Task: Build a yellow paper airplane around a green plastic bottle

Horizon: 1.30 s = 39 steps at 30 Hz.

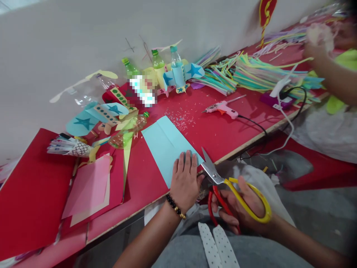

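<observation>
A sheet of light blue paper (160,137) lies at the near edge of the red table, with a crease or cut line running across it. My left hand (184,178) rests flat on its near part, fingers stretched out and pressing it down. In my right hand (242,208) is a pair of scissors (213,173) with one yellow and one red handle. The handles are spread and the blades stand apart, straddling the paper's right corner beside my left thumb. Whether they touch the paper there I cannot tell.
A pink glue gun (223,108) lies to the right, its cord trailing off the table edge. Plastic bottle planes (175,70) stand along the wall. Pink paper (89,182) and a pen holder (79,147) are at left. Pipe cleaners (256,76) lie behind; another person's arm (331,70) reaches in.
</observation>
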Motion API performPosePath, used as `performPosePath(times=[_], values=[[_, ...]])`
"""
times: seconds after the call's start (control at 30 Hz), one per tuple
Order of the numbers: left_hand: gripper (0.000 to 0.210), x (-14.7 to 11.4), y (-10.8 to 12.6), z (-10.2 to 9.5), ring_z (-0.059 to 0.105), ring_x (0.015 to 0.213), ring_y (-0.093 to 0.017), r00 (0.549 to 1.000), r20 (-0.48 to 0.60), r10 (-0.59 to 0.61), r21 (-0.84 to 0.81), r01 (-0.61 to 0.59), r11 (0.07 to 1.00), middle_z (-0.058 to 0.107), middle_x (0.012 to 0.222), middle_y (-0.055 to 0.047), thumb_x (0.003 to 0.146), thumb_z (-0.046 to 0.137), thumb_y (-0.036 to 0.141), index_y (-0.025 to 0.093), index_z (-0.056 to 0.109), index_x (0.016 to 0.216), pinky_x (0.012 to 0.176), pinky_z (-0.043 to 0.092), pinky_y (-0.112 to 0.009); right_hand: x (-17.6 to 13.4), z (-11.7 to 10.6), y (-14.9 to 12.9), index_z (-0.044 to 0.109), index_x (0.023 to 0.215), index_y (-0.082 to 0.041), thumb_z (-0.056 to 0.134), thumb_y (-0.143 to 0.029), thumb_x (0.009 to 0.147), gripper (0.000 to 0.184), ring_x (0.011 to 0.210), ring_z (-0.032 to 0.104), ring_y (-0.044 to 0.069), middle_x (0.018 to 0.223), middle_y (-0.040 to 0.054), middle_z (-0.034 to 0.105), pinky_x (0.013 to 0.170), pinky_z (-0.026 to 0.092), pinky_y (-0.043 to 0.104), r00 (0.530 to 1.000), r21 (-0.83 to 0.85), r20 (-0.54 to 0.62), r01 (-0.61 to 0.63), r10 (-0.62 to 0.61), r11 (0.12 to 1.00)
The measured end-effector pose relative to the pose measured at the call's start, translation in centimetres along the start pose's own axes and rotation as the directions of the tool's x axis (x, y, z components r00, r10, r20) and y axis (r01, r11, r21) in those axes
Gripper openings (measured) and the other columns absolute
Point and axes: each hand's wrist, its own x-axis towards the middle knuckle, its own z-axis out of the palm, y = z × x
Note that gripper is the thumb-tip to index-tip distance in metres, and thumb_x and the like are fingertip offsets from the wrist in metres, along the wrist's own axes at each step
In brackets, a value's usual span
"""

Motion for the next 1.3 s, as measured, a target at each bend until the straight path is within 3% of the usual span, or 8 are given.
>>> performPosePath(times=[0.37, 0.6, 0.73, 1.03, 1.3], values=[[0.062, -0.3, -0.2, -0.1, 0.021, 0.148, -0.032, 0.999, 0.027, 0.027, 0.019, -0.028, 0.999, 0.024, 0.160, -0.015, 0.098, 0.042, 0.040, 0.013, 0.028, 0.151, 0.117, 0.029, -0.051, -0.7, -0.1, -0.5, 0.071, 0.094, -0.019, 0.017, -0.088, 0.076, 0.090, 0.045, 0.040, 0.008, 0.089, 0.0088, 0.062, 0.040, 0.039, 0.025, 1.000, -0.017, -0.007, -0.003, 0.003, 1.000], [0.062, -0.2, -0.4, -0.1, 0.022, 0.148, -0.032, 0.999, 0.032, 0.042, 0.008, -0.042, 0.999, 0.025, 0.160, -0.014, 0.097, 0.044, 0.041, 0.013, 0.029, 0.151, 0.117, 0.029, -0.051, 0.7, 0.3, -1.0, 0.069, 0.093, -0.018, 0.022, -0.088, 0.076, 0.086, 0.046, 0.043, 0.009, 0.092, 0.0092, 0.063, 0.040, 0.039, 0.024, 1.000, -0.022, -0.010, 0.004, -0.005, 1.000], [0.063, -0.2, -0.7, -0.2, 0.023, 0.147, -0.033, 0.997, 0.048, 0.059, 0.028, -0.061, 0.998, 0.025, 0.160, -0.013, 0.097, 0.045, 0.042, 0.013, 0.030, 0.150, 0.117, 0.029, -0.051, 1.1, 0.6, -1.2, 0.067, 0.094, -0.015, 0.017, -0.087, 0.078, 0.089, 0.046, 0.043, 0.010, 0.077, 0.0063, 0.061, 0.042, 0.043, 0.025, 1.000, 0.006, 0.009, 0.013, -0.013, 1.000], [0.062, -1.0, -1.3, 0.0, 0.019, 0.149, -0.028, 0.991, 0.055, 0.124, 0.063, -0.127, 0.990, 0.022, 0.161, -0.009, 0.097, 0.043, 0.043, 0.016, 0.028, 0.151, 0.119, 0.030, -0.046, 0.8, 0.2, -0.4, 0.066, 0.097, -0.009, 0.017, -0.084, 0.081, 0.090, 0.046, 0.046, 0.008, 0.090, 0.0110, 0.062, 0.039, 0.040, 0.025, 0.999, 0.078, 0.033, 0.039, -0.041, 0.996], [0.063, -1.1, -1.6, -0.3, 0.016, 0.150, -0.028, 0.985, 0.101, 0.141, 0.040, -0.146, 0.989, 0.018, 0.162, -0.008, 0.098, 0.042, 0.043, 0.017, 0.025, 0.152, 0.120, 0.028, -0.047, 1.1, 0.9, -1.3, 0.065, 0.099, -0.014, 0.016, -0.082, 0.083, 0.085, 0.049, 0.044, 0.009, 0.093, 0.0108, 0.063, 0.044, 0.041, 0.027, 1.000, 0.069, 0.000, 0.011, -0.011, 0.998]])
